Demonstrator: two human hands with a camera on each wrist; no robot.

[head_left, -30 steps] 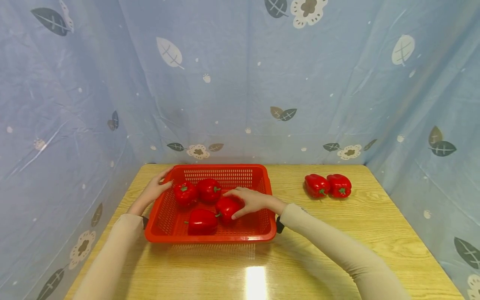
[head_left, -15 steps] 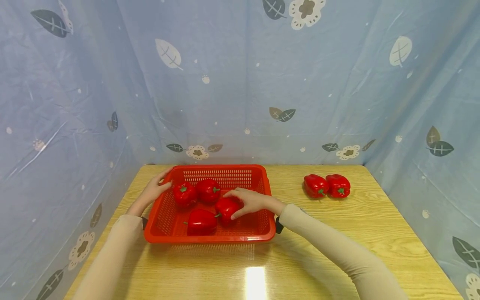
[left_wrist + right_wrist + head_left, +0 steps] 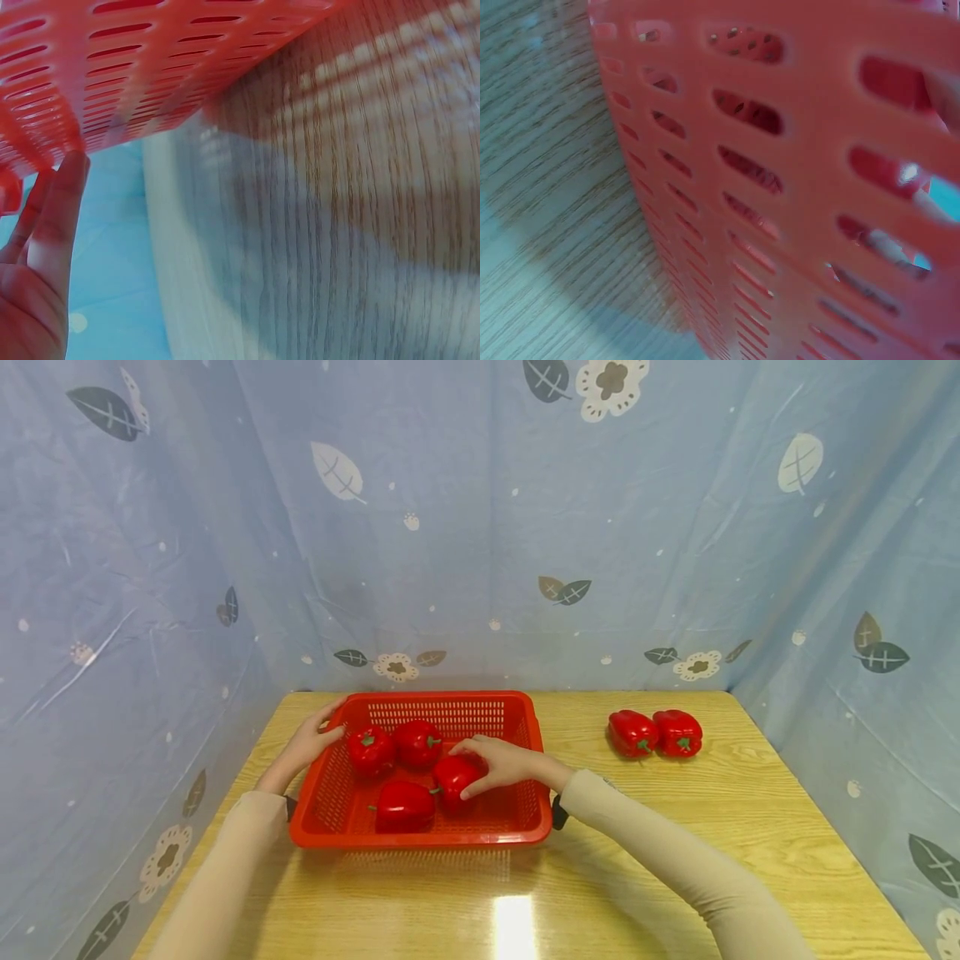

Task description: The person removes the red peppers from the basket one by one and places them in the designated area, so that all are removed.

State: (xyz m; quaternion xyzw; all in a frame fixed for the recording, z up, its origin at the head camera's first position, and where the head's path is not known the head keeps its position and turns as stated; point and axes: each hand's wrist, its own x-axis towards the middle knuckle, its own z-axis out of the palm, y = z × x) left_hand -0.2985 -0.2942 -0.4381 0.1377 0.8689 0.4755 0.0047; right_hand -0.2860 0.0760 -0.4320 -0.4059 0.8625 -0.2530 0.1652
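A red plastic basket (image 3: 420,840) with slotted walls holds several glossy red bell peppers, among them a front one (image 3: 403,806) lying on its side. My left hand (image 3: 303,742) holds the basket's left rim near the back corner, thumb over the edge. In the left wrist view, its straight fingers (image 3: 60,214) lie against the outer wall. Reaching over the right rim, my right hand (image 3: 504,762) grips the bell pepper (image 3: 452,779) right of the front one, thumb at the front and fingers behind. In the right wrist view the basket wall (image 3: 727,172) mostly hides that hand.
Two more bell peppers, a left one (image 3: 633,732) and a right one (image 3: 678,732), lie side by side on the wooden table (image 3: 675,810), right of the basket. A blue patterned curtain (image 3: 450,527) encloses the table at the back and both sides.
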